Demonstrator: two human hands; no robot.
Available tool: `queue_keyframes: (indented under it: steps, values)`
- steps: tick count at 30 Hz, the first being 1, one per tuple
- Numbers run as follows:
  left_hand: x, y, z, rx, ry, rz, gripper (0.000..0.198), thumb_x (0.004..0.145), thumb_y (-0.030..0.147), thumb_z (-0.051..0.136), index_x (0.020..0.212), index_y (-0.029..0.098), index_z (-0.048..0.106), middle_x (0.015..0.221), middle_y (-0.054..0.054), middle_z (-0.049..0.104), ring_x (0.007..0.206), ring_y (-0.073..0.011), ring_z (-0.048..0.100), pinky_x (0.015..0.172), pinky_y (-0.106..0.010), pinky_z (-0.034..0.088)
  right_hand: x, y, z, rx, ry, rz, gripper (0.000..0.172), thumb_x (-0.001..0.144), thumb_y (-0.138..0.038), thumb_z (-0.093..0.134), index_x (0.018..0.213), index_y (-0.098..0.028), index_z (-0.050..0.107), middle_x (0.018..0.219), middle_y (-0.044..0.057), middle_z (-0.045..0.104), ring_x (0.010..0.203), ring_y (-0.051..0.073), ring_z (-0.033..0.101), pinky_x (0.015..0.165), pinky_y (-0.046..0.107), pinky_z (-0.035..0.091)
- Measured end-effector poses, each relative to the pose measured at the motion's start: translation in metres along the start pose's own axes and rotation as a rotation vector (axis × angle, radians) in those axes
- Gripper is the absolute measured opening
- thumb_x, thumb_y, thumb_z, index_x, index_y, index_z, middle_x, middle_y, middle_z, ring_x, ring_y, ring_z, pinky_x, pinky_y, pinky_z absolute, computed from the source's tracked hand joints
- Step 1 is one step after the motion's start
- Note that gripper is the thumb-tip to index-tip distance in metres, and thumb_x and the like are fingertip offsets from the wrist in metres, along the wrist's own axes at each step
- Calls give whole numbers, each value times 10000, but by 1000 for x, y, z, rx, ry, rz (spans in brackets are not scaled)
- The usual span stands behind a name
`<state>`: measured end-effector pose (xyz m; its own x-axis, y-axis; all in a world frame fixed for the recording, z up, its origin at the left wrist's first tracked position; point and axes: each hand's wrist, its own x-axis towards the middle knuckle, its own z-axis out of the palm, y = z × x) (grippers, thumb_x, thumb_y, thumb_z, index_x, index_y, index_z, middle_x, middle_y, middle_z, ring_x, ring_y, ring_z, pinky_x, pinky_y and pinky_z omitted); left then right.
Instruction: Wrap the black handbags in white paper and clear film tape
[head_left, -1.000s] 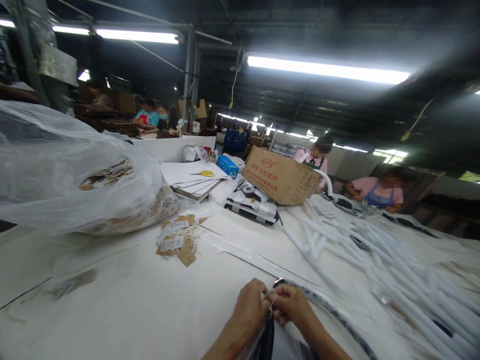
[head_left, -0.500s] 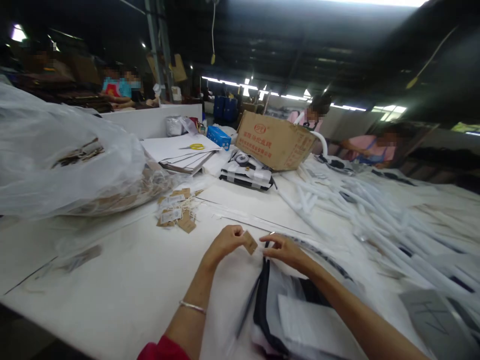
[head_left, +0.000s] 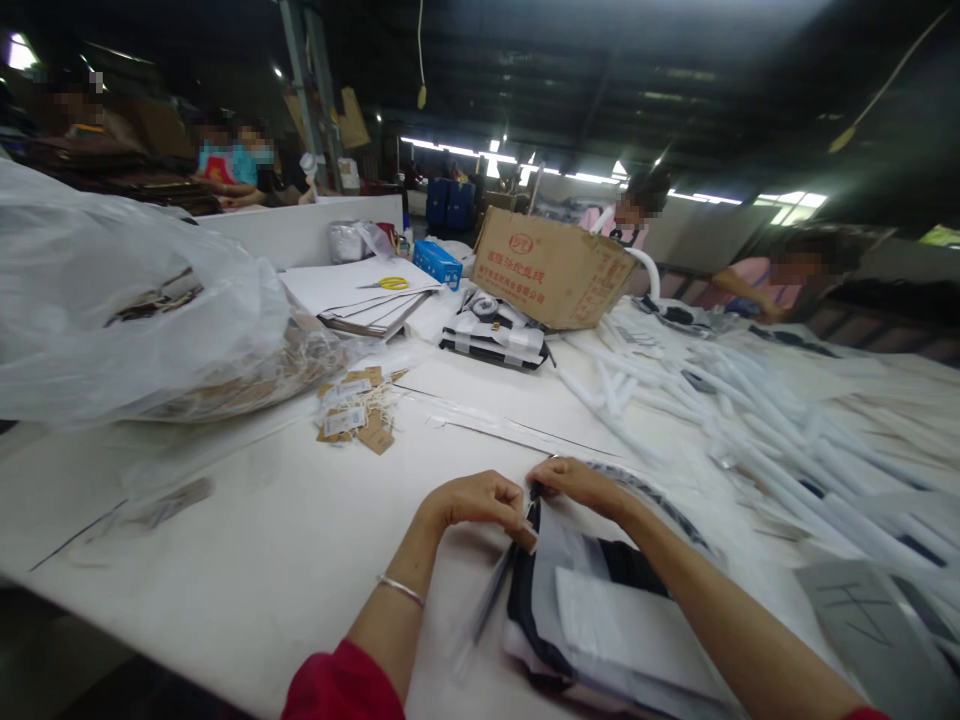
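In front of me lies a black-edged bag (head_left: 522, 605) with white wrapping sheets over it. At its far left corner my left hand (head_left: 480, 503) is closed in a pinch on a small hang tag (head_left: 530, 539), of which only a pale edge shows. My right hand (head_left: 577, 482) is closed beside it, fingers pinching a dark tab or strap end (head_left: 535, 490) at that same corner. A covered, curved handle (head_left: 652, 505) arches behind my right wrist. Left of my hands, a pile of brown and white hang tags (head_left: 356, 412) with pale strings rests on the table.
A large clear plastic bag (head_left: 135, 320) takes up the left side. Farther back are yellow scissors (head_left: 390, 284) on stacked sheets, a blue box (head_left: 438, 264), another wrapped bag (head_left: 495, 335) and a cardboard carton (head_left: 551, 265). White-wrapped straps (head_left: 750, 430) cover the right. Co-workers sit beyond.
My left hand has moved right and down with the hang tag, onto the bag's corner. My right hand's fingers have closed at the dark tab there.
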<state>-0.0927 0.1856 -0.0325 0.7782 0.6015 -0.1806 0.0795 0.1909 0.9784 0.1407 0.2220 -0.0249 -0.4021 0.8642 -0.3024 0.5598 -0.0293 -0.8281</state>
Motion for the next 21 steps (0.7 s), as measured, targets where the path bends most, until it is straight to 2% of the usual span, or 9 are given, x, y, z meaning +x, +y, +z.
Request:
queue_keyframes:
  steps: [2,4,6,8,11,14,16,18,21]
  values:
    - [0,-1,0,-17,-41,-14,305,655,410,783,689,163,607,676,1,664,771,-174,641,811,-311,466,-3,-2,-2,-75,-53,2,489,861,-556,539,1052,-151,738,908,73,725,793,204,657,784,363,527]
    - [-2,-2,0,-17,-62,-26,356,689,484,768,745,162,630,669,-9,680,735,-173,658,834,-335,477,-13,-3,-3,-223,6,-52,522,874,-552,520,1173,-164,699,1089,115,717,989,265,662,915,435,507]
    - [-6,-3,-1,-17,-71,-32,393,710,538,741,762,163,633,680,-19,693,728,-177,670,833,-348,490,-32,-1,3,-371,144,-153,541,890,-547,509,1264,-184,651,1309,129,631,1240,300,552,1083,485,395]
    - [-8,-4,-1,45,-33,-19,370,745,524,701,776,161,637,720,-31,712,753,-183,684,818,-342,505,-55,3,15,-460,212,-235,561,923,-546,473,1366,-217,570,1462,103,504,1378,289,418,1172,497,277]
    - [-9,-5,0,306,212,-11,276,830,424,598,856,154,656,787,-40,738,826,-175,697,816,-296,512,-85,12,41,-555,67,-288,581,939,-548,469,1437,-250,487,1540,74,391,1433,285,332,1198,513,217]
    - [-8,-5,-2,510,503,-61,261,880,335,505,985,150,657,922,-54,751,905,-169,688,822,-271,504,-95,15,60,-638,-18,-298,618,941,-549,470,1475,-240,427,1569,80,325,1459,295,263,1201,542,183]
    - [-12,-4,-7,623,684,-131,268,886,289,479,1031,151,658,1019,-78,736,970,-195,670,856,-300,493,-95,14,63,-662,39,-292,619,954,-546,439,1482,-224,412,1569,87,317,1463,295,253,1200,558,173]
    - [-24,-4,-17,767,877,-230,288,886,256,482,1097,154,648,1141,-113,694,1077,-240,629,937,-356,460,-99,11,60,-662,151,-337,603,961,-533,428,1476,-219,424,1555,86,347,1458,295,266,1199,569,172]
    - [-57,-5,-37,986,1092,-367,354,909,198,460,1234,123,577,1325,-183,578,1258,-294,508,1064,-437,360,-128,6,59,-620,305,-477,555,952,-482,479,1456,-251,460,1527,61,403,1443,300,304,1199,565,204]
